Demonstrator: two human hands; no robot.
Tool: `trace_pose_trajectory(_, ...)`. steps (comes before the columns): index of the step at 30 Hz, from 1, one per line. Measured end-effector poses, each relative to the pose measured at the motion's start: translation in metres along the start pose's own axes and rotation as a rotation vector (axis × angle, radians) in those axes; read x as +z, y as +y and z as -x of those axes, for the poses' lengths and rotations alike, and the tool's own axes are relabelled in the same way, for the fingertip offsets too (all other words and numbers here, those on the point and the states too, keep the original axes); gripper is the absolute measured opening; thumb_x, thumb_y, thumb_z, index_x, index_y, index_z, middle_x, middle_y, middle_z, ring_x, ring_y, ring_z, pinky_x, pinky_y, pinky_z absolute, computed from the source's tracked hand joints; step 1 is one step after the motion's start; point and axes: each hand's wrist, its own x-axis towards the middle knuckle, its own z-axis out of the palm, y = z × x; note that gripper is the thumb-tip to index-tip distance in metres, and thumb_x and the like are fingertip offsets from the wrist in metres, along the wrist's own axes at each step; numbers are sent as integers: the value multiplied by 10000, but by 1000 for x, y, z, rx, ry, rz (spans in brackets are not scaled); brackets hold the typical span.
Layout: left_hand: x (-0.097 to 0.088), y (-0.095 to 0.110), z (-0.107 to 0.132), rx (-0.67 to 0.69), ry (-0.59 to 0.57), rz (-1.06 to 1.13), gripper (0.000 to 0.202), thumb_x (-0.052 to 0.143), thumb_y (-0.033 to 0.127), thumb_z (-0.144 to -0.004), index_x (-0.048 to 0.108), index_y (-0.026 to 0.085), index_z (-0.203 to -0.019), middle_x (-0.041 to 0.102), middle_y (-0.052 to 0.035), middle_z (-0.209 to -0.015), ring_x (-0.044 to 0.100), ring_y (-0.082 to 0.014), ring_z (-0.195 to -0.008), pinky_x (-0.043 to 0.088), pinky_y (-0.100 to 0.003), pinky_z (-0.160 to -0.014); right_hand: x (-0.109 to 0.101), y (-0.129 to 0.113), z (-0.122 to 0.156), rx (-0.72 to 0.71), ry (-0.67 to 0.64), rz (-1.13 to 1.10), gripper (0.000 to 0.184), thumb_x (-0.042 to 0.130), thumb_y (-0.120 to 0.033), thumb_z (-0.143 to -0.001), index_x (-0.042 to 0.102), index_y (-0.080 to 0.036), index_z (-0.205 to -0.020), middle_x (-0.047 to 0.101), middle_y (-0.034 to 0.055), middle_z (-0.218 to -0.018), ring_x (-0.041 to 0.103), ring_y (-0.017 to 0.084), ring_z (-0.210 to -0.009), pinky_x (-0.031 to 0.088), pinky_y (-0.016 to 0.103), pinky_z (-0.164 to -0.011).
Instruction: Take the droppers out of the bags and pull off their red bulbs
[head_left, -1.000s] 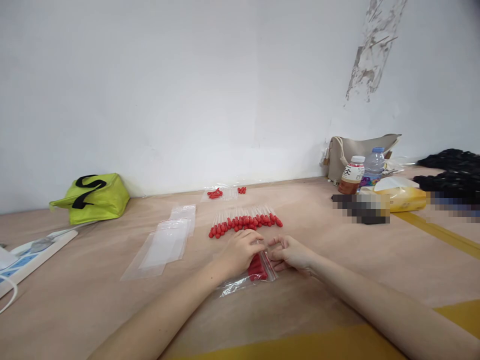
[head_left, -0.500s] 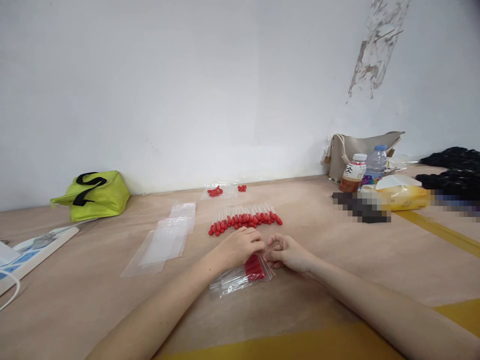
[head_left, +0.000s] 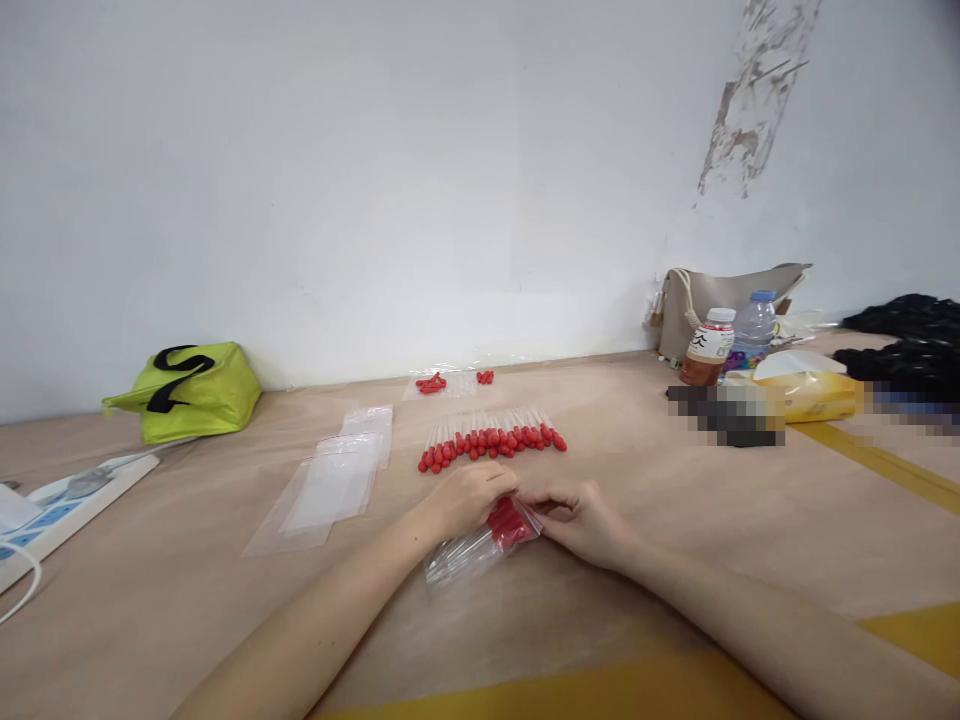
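Clear pouches [head_left: 322, 490] (and tubes [head_left: 491, 441]) lie near left hand [head_left: 471, 498] and right hand [head_left: 591, 525], their grip pinching a bag [head_left: 471, 556].

Right of the red-bulbed row [head_left: 491, 440], tabletop [head_left: 637, 440] is open; flat bags [head_left: 334, 485] obstruct its left, both hands [head_left: 472, 495] its near side.

Between our left hand [head_left: 480, 495] and right hand [head_left: 592, 525] we have a bag of tubes [head_left: 459, 558]. Behind our grip runs a row of tubes [head_left: 491, 440]; farther back, near the wall [head_left: 375, 200], lies a second bag [head_left: 430, 384]. Left are overlapping bags [head_left: 334, 480] (with a power strip [head_left: 52, 517] beyond); right and behind, bottles [head_left: 707, 352] before a handbag [head_left: 731, 288].
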Motion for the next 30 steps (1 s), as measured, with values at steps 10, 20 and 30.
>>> trace_pose_trajectory(10, -8, 6, -2, 157, -17, -98, 156, 401, 199, -868, 553, 169, -844, 612, -25, -825, 534, -127, -802, 391, -250, -723, -4, 10, -1, -560, 19, 665, 287, 334, -103, -833, 597, -198, -894, 640, 59, -844, 569, 144, -753, 438, 269, -644)
trace_pose_trajectory(20, -6, 9, -5, 447, -39, -294, 252, 346, 150, -892, 501, 176, -696, 595, -13, -795, 512, -114, -797, 388, -249, -708, -10, 9, -7, -762, -162, 892, 291, 295, -105, -874, 509, -165, -687, 533, 29, -669, 441, 130, -675, 340, 256, -612)
trace_pose_trajectory(30, -30, 1, -2, 347, 1, -298, 229, 322, 118, -890, 542, 180, -878, 599, -40, -966, 496, -149, -1018, 392, -296, -869, -19, 0, -6, -554, -238, 790, 146, 426, -118, -769, 564, -166, -769, 599, 47, -832, 468, 157, -796, 351, 302, -715)
